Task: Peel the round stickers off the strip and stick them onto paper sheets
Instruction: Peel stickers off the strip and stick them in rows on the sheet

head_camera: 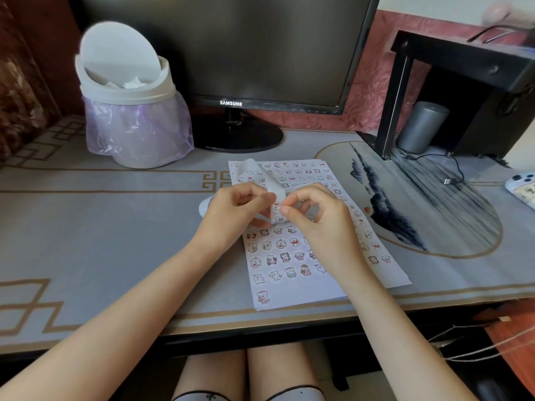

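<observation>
Over the middle of the desk, the left hand (236,208) and right hand (317,218) meet above the paper sheets (318,287). Both pinch the sticker strip (256,172), whose free end curls up on the far side. Fingers hide the pinched part, so whether a sticker is lifted cannot be told. The hands cover the sheets' middle rows. A phone (521,188) is cut off at the right.

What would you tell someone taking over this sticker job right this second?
Left hand: holds the sticker strip, which curls up above the sheets.
Right hand: pinches the strip's bend, apparently peeling a sticker.
Paper sheets: stacked on the desk; the top one is mostly filled with stickers.
To do: finish this peel, press it into the bare near edge, carry on.
</observation>
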